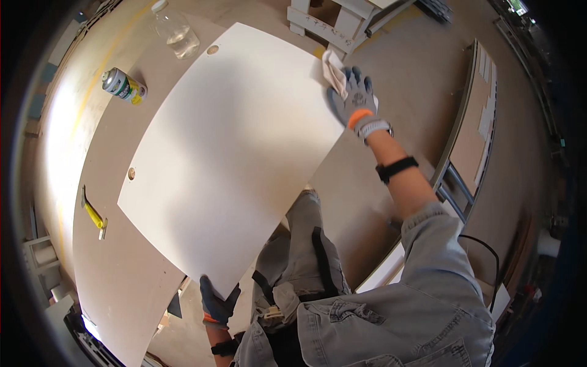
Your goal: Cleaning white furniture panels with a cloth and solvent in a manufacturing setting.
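A large white cabinet door panel lies across the work table before me, with two round bored holes along its left edge. My left hand, in a dark grey glove, grips the panel's near corner, thumb and fingers on either side. At the far right edge, my gloved right hand holds a pale cloth against the panel. The cloth bunches out beside the fingertips; the part under the palm is hidden.
Left of the panel, a brown table top holds a spray can, a clear bottle with liquid and a yellow-handled scraper. A white wooden stand is at the back. Boards on a metal frame stand to the right.
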`<state>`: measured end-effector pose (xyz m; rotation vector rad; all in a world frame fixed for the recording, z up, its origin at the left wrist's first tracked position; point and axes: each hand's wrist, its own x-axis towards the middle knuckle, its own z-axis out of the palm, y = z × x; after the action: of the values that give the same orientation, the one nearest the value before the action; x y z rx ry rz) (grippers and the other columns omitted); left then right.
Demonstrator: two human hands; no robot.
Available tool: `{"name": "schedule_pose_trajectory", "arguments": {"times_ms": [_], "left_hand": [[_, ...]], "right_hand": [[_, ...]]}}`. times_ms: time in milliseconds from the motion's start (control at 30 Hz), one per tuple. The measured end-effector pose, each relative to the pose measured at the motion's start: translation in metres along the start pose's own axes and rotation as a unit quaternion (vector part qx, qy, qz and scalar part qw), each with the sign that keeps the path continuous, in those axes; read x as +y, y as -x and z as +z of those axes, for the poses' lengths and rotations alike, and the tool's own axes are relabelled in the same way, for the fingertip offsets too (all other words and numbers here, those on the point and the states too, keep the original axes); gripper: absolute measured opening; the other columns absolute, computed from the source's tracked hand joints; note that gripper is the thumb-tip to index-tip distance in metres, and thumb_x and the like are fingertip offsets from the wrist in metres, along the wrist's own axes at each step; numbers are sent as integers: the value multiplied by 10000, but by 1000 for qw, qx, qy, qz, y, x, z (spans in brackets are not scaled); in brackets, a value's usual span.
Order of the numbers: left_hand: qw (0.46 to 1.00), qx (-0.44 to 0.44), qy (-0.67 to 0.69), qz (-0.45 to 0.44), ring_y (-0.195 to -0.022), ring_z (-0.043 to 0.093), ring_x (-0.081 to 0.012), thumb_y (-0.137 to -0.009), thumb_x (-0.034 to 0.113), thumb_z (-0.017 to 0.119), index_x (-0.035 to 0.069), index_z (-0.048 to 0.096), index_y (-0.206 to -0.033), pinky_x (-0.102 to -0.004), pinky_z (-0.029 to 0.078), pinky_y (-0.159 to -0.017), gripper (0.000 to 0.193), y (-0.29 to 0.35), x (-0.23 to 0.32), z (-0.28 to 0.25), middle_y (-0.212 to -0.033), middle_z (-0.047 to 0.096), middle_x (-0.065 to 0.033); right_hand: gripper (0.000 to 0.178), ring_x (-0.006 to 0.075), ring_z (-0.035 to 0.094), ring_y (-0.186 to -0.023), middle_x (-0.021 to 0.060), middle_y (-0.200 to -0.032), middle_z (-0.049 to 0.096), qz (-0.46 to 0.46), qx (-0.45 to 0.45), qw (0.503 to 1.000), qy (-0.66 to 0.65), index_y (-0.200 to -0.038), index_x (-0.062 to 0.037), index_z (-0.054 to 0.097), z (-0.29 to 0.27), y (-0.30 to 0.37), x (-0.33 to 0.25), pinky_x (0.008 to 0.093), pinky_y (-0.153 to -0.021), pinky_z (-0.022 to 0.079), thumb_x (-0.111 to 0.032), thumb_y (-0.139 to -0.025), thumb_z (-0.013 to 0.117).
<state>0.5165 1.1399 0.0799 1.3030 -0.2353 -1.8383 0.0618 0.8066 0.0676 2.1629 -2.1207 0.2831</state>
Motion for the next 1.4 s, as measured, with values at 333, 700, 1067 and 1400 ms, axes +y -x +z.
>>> {"name": "schedule_pose_trajectory", "arguments": {"times_ms": [333, 700, 1067, 1400], "left_hand": [[868, 473, -122, 87, -742, 581, -203, -781, 692, 518, -35, 614, -993, -344, 491, -687, 764, -52, 13, 26, -880, 624, -87], [777, 595, -168, 116, -606, 468, -151, -748, 710, 547, -41, 620, -767, -323, 418, -583, 755, -49, 0, 15, -690, 571, -45], [786, 579, -202, 82, -682, 555, -191, -775, 706, 516, -71, 628, -902, -327, 464, -663, 795, -45, -4, 5, -808, 625, -97], [839, 531, -87, 77, -773, 605, -227, -802, 640, 534, -76, 612, -1034, -361, 504, -722, 757, -49, 3, 13, -927, 648, -126]], "right_hand": [[416, 302, 269, -1342, 107, -1380, 399, -509, -113, 803, -288, -1159, -160, 536, -6, 87, -264, 566, -1110, 95, -410, -843, 432], [646, 354, 174, -1374, 158, -1461, 273, -200, -54, 976, -71, -1402, -101, 319, 14, -116, -102, 542, -1097, 85, -453, -869, 420], [645, 331, 204, -1369, 131, -1448, 296, -433, -128, 878, -158, -1359, -155, 379, 19, -64, -249, 545, -1094, 99, -494, -819, 478], [629, 349, 115, -1394, 159, -1480, 227, -301, -139, 943, -1, -1408, -126, 309, 5, -121, -102, 508, -1121, 60, -483, -894, 372]]}}
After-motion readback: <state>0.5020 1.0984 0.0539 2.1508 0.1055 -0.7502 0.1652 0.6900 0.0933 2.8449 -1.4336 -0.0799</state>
